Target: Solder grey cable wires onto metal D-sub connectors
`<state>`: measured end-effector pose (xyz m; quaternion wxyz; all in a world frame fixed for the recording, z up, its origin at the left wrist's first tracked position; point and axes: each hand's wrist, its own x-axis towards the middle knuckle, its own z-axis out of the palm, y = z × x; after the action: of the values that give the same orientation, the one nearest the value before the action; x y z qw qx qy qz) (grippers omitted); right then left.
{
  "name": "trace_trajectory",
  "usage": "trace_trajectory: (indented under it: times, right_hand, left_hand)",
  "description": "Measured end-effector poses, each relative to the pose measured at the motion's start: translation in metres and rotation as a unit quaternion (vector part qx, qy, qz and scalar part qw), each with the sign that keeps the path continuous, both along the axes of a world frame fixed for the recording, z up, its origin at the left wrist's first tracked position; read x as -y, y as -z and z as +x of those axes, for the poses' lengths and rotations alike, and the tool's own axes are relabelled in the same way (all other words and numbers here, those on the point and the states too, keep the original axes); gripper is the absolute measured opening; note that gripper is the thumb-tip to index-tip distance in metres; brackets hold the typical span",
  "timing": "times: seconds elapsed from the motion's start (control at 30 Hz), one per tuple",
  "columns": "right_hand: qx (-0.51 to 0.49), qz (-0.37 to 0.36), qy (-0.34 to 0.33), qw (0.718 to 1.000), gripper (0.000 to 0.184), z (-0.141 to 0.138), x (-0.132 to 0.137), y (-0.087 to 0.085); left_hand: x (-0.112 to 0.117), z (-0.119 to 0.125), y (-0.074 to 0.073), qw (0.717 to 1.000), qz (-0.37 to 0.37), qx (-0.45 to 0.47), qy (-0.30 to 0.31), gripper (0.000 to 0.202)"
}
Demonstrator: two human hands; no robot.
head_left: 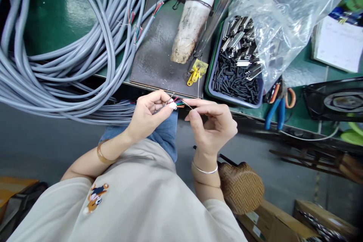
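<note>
My left hand [149,111] is closed around the end of a grey cable, pinching it just behind a fan of stripped coloured wires [178,102]. My right hand [211,123] is closed in a pinch on one thin wire strand at the tip of that fan. Both hands hover over my lap, just in front of the bench edge. The cable runs left from my left hand into a big bundle of grey cables [70,60].
A dark metal plate [159,56] carries a wrapped white post and a yellow clip [194,75]. A blue tray [235,72] holds black tubes and metal connectors under a plastic bag. Blue and orange pliers [276,107] lie at right. Cardboard boxes sit on the floor.
</note>
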<state>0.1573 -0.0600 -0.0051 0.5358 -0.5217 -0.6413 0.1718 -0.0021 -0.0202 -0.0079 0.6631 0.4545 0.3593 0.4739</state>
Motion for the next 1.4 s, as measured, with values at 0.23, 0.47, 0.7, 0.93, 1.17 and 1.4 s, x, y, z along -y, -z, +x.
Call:
trace_trajectory:
  times: [0.23, 0.47, 0.7, 0.93, 1.17, 1.4]
  right_hand:
    - [0.016, 0.015, 0.016, 1.000, 0.009, 0.0012, -0.0004, -0.0012]
    - [0.000, -0.003, -0.012, 1.000, 0.010, 0.0023, -0.0001, -0.0016]
    - [-0.052, -0.052, -0.019, 0.997, 0.011, 0.0028, -0.0017, -0.0028]
    - [-0.056, -0.056, -0.045, 0.996, 0.010, 0.0039, -0.0023, -0.0048]
    - [-0.054, -0.039, -0.031, 0.997, 0.011, 0.0037, -0.0004, -0.0041]
    - [-0.069, -0.042, -0.034, 0.996, 0.010, 0.0028, 0.0009, -0.0046]
  left_hand:
    - [0.0008, 0.0000, -0.0004, 1.000, -0.006, 0.000, 0.013, 0.032]
    - [0.0009, -0.0001, -0.0012, 1.000, -0.023, -0.008, 0.019, 0.038]
    - [0.0010, 0.0002, -0.0021, 0.997, -0.044, 0.021, 0.052, 0.037]
    - [0.0021, -0.0007, 0.0033, 0.991, -0.074, 0.055, 0.102, 0.029]
    - [0.0030, 0.0016, 0.0024, 0.993, -0.077, 0.052, 0.074, 0.029]
    - [0.0056, 0.0032, 0.0044, 0.996, -0.063, 0.036, 0.052, 0.026]
